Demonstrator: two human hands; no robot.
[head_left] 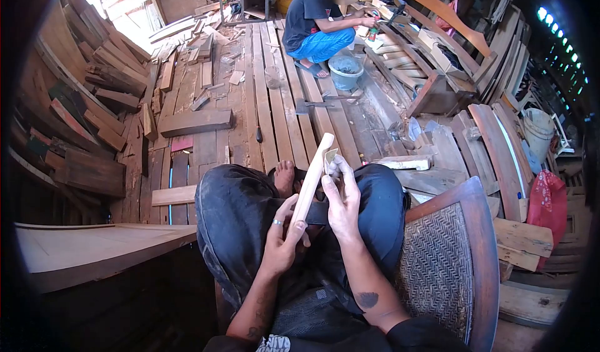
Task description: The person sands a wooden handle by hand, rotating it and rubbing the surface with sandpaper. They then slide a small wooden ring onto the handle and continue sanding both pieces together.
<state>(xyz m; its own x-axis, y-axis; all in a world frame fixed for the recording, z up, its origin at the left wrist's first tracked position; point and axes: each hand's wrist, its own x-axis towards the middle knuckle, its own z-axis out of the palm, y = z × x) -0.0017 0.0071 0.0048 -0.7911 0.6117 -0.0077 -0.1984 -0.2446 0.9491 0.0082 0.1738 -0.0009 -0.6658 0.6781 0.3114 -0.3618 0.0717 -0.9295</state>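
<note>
In the head view, a long pale piece of shaped wood (311, 182) with a rounded far end slants up and away above my lap. My left hand (284, 236) is wrapped round its lower part, thumb on top. Near the upper end, my right hand (342, 196) pinches a small tan sheet that looks like sandpaper (331, 158), held against or close beside the wood's right side. Part of that sheet is hidden by the fingers. Both hands are over my crossed legs in dark trousers (234, 227).
A person (319, 24) squats ahead beside a grey bucket (345, 71). Thick wooden block (196, 123), dark-handled tool (259, 134) and hammer-like tool (303, 106) lie on the plank floor. Stacked boards (94, 171) line the left; a woven-backed chair (437, 271) is close right.
</note>
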